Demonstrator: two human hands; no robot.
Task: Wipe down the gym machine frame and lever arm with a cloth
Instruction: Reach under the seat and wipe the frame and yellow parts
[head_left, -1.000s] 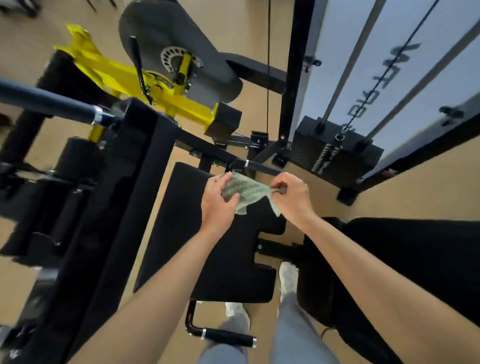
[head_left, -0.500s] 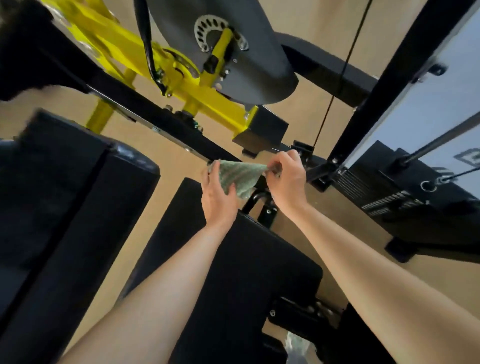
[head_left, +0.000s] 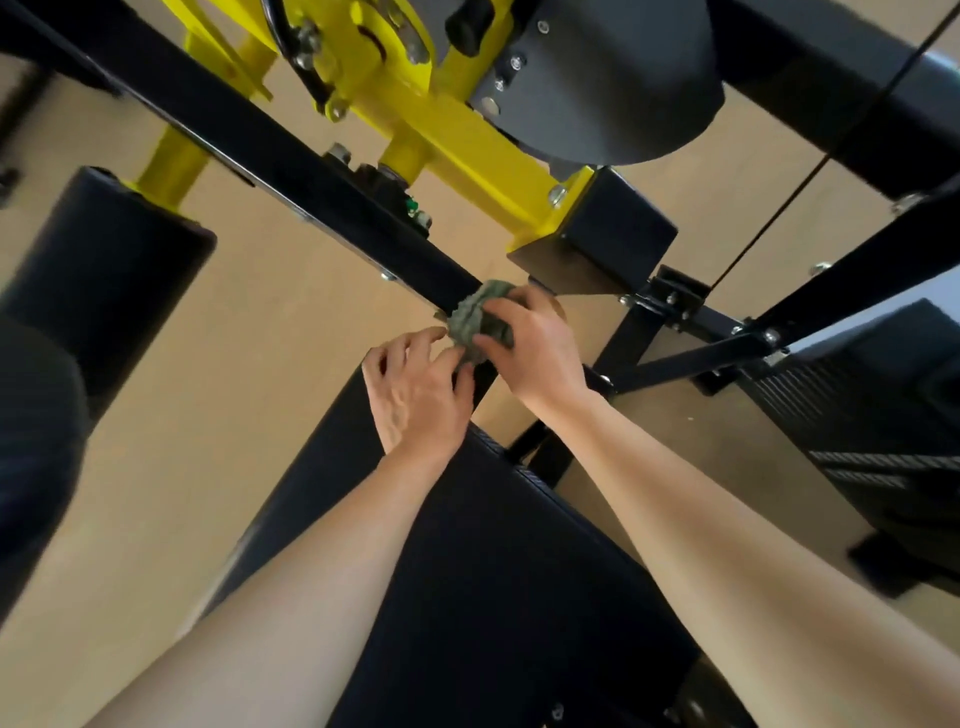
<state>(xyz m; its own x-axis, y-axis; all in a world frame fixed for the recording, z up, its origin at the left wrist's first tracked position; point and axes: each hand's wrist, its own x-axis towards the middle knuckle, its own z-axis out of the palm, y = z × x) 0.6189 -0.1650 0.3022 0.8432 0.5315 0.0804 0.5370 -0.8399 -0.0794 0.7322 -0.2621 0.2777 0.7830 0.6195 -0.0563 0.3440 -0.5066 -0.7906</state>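
Green cloth (head_left: 474, 323) on frame (head_left: 291, 174), right hand (head_left: 537, 345) gripping

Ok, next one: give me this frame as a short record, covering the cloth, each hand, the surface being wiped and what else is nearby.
tool: green cloth, bunched up
surface: lower end of the black frame bar, cloth pressed against it
right hand: grips the cloth on the bar
left hand: fingertips touch the cloth's lower edge; pinch unclear
lever arm: yellow lever arm, above the bar, untouched
nearby: black seat pad below the hands; weight stack at right
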